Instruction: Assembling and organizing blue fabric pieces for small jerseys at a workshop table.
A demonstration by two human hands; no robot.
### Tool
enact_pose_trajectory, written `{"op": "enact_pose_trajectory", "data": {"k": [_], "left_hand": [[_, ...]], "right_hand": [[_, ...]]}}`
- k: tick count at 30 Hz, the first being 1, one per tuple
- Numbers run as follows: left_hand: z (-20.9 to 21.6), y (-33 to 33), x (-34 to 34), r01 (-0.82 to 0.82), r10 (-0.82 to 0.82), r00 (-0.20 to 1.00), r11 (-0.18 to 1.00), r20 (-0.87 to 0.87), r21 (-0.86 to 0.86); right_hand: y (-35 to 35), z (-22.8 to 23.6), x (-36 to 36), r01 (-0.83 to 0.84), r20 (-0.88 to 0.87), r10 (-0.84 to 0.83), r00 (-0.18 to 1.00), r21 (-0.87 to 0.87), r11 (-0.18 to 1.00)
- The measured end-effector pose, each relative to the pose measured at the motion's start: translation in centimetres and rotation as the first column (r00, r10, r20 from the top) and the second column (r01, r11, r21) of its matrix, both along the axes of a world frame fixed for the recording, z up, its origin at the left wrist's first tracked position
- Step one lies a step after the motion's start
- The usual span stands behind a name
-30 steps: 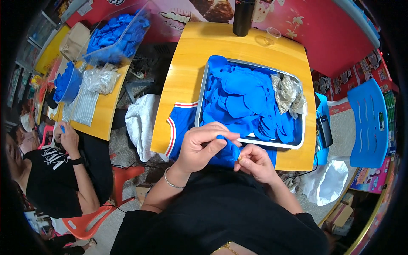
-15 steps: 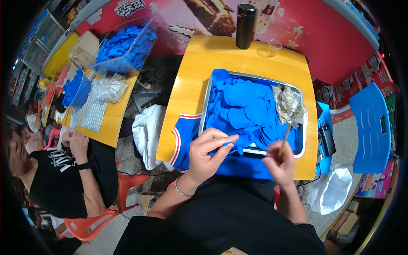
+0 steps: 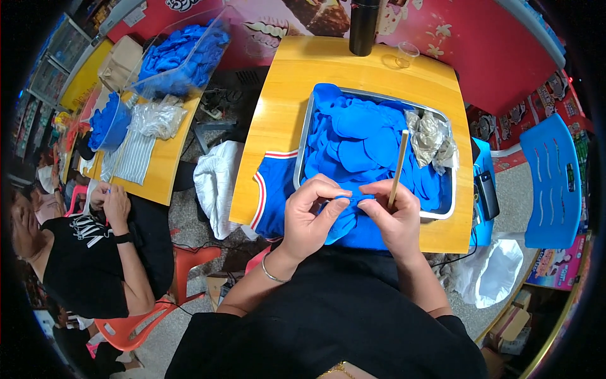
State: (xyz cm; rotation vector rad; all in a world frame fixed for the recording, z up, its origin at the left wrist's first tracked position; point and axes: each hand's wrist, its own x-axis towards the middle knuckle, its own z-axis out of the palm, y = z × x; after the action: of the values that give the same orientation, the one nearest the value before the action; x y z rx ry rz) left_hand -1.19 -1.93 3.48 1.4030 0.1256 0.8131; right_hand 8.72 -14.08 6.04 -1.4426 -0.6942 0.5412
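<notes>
My left hand (image 3: 314, 213) pinches a soft, thin blue piece (image 3: 344, 226) between thumb and fingertips. On its other side, the fingertips of my right hand (image 3: 396, 215) are closed on the same piece. A thin wooden stick (image 3: 399, 165) is tucked in my right hand and points up and away from me. Just beyond both hands, a metal tray (image 3: 452, 189) is heaped with flat, rounded blue pieces (image 3: 363, 139). In its far right part lies a crumpled clear bag (image 3: 429, 142) with brownish contents I cannot make out.
The tray stands on a yellow table (image 3: 290, 60), with a black bottle (image 3: 363, 28) and a clear cup (image 3: 407, 54) at the back. Blue cloth with striped trim (image 3: 260, 202) lies left. A blue chair (image 3: 549, 189) stands right. A co-worker (image 3: 88, 252) sits left beside another table.
My right hand has moved left and away from the bag to meet my left hand at the blue piece. The stick, formerly with its end at the bag, now points upward.
</notes>
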Motion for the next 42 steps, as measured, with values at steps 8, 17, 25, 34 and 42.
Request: {"op": "enact_pose_trajectory", "data": {"k": [8,17,25,34,42], "left_hand": [[-0.5,0.1,0.0,-0.156,0.157,0.987,0.986,-0.014,0.055],[-1.0,0.8,0.3,0.011,-0.014,0.995,0.999,-0.097,-0.032],[-2.5,1.0,-0.3,0.113,-0.160,0.952,0.976,-0.261,-0.187],[-1.6,1.3,-0.7,0.183,-0.222,0.923,0.972,-0.314,-0.149],[-1.6,1.5,-1.1,0.207,-0.193,0.913,0.978,-0.359,0.002]], "right_hand": [[0.6,-0.4,0.0,-0.022,-0.032,0.022,0.999,-0.007,1.000],[0.6,-1.3,0.0,-0.002,-0.191,0.012,0.982,0.054,0.999],[0.4,-2.3,1.2,0.027,-0.127,-0.024,0.992,0.016,1.000],[1.1,-0.4,2.6,-0.077,0.257,0.105,0.961,-0.116,0.990],[1.6,-0.3,2.7,-0.094,0.391,0.140,0.909,-0.136,0.986]]}}
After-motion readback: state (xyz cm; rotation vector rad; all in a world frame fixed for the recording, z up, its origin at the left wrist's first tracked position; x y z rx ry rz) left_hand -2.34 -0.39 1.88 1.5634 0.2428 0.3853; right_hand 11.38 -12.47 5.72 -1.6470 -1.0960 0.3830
